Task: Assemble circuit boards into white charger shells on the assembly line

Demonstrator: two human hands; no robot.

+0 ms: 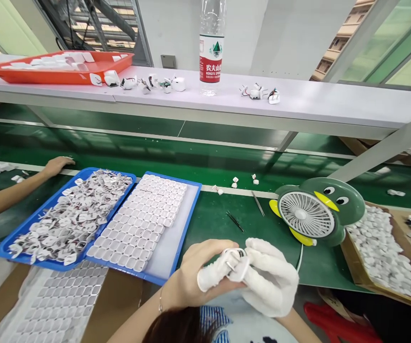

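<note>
Close to my body, both hands hold a small white plastic housing (240, 270) with dark and metallic bits at its top. My left hand (193, 274), with a white cover on one finger, pinches it from the left. My right hand (271, 281), in a white glove, grips its right side; some fingertips are hidden. Ahead on the green bench lie dark tweezers (234, 221) and a second slim metal tool (258, 204). To the left, a blue tray (181, 247) carries rows of white square shells (137, 221).
Another blue tray (7, 247) is heaped with wired white parts. A co-worker's hand (58, 166) rests beyond it. At right stand a green fan (350, 205) and a cardboard box (351, 262) of white pieces. The shelf holds a bottle (211, 59) and an orange tray (53, 77).
</note>
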